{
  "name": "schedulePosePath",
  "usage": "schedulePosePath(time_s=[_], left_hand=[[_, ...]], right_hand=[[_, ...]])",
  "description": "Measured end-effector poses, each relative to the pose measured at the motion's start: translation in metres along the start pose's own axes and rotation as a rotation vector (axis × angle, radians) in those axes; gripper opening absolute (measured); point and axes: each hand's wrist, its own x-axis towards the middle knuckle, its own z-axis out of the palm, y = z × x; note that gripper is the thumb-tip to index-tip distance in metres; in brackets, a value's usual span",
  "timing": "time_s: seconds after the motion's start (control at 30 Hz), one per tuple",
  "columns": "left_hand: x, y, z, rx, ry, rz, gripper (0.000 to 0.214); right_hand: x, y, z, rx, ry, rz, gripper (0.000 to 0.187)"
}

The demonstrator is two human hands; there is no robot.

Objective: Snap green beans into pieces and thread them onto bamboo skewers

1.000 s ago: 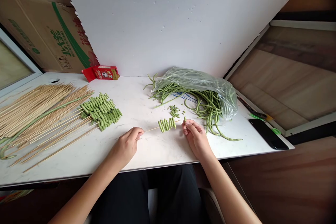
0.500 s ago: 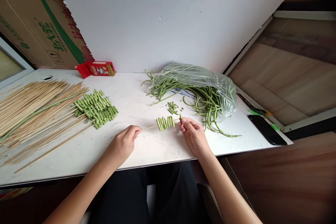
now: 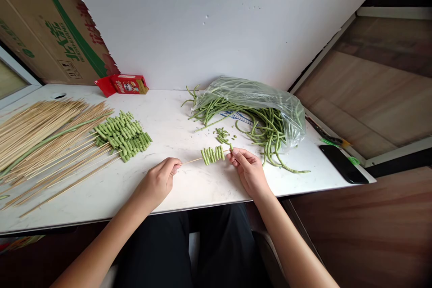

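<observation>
Though slightly uneven — short, pale green bean pieces [image 3: 212, 155].

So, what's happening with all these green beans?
A person's left fingers hold a skewer with a row of green bean pieces threaded on it. The right fingers hold another piece at the skewer's free tip; whether it's pierced, I can't tell. Loaded skewers lie to the left, and long beans spill from a plastic bag.

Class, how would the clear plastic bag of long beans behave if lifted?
The clear plastic bag would probably sag, its thin film being creased and draped over the long beans. Some beans might slide out, since many already spill from it. They look fairly bendy, judging by their curves.
</observation>
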Motion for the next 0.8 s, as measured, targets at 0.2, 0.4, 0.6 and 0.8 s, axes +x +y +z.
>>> schedulePosePath(time_s=[0.2, 0.4, 0.6, 0.8], left_hand=[[-0.001, -0.0006, 0.0004, -0.011, -0.009, -0.01, 0.033], [-0.0014, -0.0001, 0.0006, -0.006, 0.0, 0.005, 0.035], [-0.0025, 0.0019, -0.0001, 0.022, 0.005, 0.017, 0.039], [-0.0011, 0.0044, -0.0026, 0.041, 0.012, 0.027, 0.039]], right_hand=[[0.0001, 0.0005, -0.0002, -0.019, -0.009, -0.021, 0.023], [0.0009, 0.0033, -0.0024, -0.049, 0.017, -0.026, 0.025], [0.0007, 0.0065, -0.0048, -0.101, 0.058, -0.036, 0.029], [0.0002, 0.0058, -0.0058, -0.111, 0.047, -0.018, 0.029]])
